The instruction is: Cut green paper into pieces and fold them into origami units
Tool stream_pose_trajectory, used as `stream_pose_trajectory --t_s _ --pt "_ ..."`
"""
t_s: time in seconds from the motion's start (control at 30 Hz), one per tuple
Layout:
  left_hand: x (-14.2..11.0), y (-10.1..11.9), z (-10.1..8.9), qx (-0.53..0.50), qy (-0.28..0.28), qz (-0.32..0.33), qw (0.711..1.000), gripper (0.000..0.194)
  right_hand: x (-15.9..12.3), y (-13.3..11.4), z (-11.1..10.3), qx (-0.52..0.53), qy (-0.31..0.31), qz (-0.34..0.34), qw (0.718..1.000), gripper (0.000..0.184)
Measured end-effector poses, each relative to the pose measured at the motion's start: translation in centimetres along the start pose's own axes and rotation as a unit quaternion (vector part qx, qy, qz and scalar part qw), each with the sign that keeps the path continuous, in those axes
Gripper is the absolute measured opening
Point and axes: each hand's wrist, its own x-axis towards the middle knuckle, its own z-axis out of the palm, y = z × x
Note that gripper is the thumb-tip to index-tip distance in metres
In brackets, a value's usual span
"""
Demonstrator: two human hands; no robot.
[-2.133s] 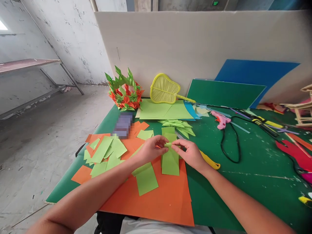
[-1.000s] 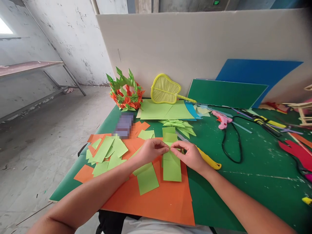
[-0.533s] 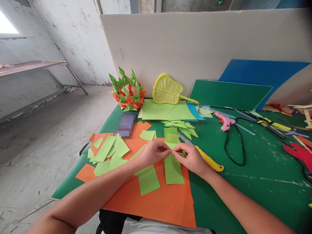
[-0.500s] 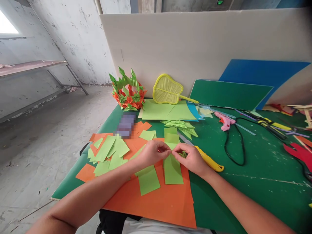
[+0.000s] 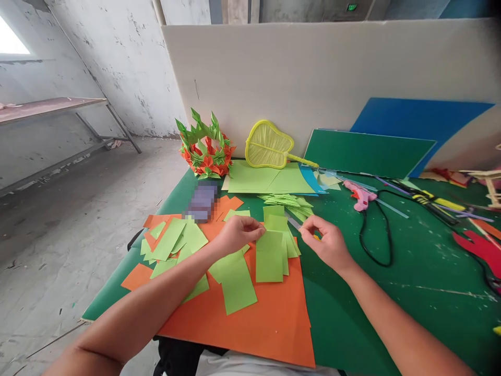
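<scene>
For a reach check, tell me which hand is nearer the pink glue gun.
Right: the right hand is left of the pink glue gun, nearer the camera; the left hand is much farther left, by green papers.

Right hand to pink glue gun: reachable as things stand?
Probably yes: the glue gun lies a little beyond and to the right of the right hand, and nothing visible stands between them.

No legible text; small green sign (image 5: 351, 7) at upper right too tiny and blurred for reading.
</scene>
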Motion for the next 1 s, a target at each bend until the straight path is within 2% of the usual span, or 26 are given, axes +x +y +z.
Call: stream_pose_trajectory --t_s 0.1,0.33,0.47,0.6,0.67,0.77,0.9,0.93,1.0 --pt "0.0 -0.3 0.2 -0.002 -0.009 0.008 1.0 0.029 -0.1 -0.2 -0.2 0.006 0.0 0.006 1.0 0.018" --pt "-1.0 -0.3 1.6 0.047 -0.043 0.085 0.994 0.012 -0.8 -2.3 2.0 -0.005 -0.121 -0.037 0.992 0.014" --pt "-0.8 -0.2 1.2 0.082 -0.031 0.079 0.993 0.009 -0.7 -2.0 2.2 -0.024 -0.116 -0.055 0.991 0.019" --pt "-0.1 -0.2 0.2 0.093 -0.001 0.053 0.994 0.008 -0.4 -1.3 1.7 -0.035 -0.093 -0.027 0.995 0.022" --pt "0.0 -0.1 -0.1 0.101 0.025 0.06 0.993 0.009 -0.3 -1.0 1.5 -0.049 -0.075 -0.013 0.996 0.025" --pt "-0.2 -0.1 0.2 0.122 0.033 0.133 0.983 0.01 -0.3 -0.6 1.5 -0.081 -0.066 -0.007 0.995 0.023" --pt "-0.8 -0.5 1.1 0.173 0.008 0.265 0.948 0.011 -0.5 -0.5 2.0 -0.092 -0.084 -0.002 0.992 0.021" --pt "-0.9 -0.7 1.3 0.18 0.004 0.273 0.945 0.013 -0.5 -0.5 2.1 -0.087 -0.089 0.004 0.992 0.021" --pt "-0.9 -1.0 1.5 0.172 -0.013 0.248 0.953 0.011 -0.4 -0.7 2.1 -0.081 -0.094 0.009 0.992 0.022"
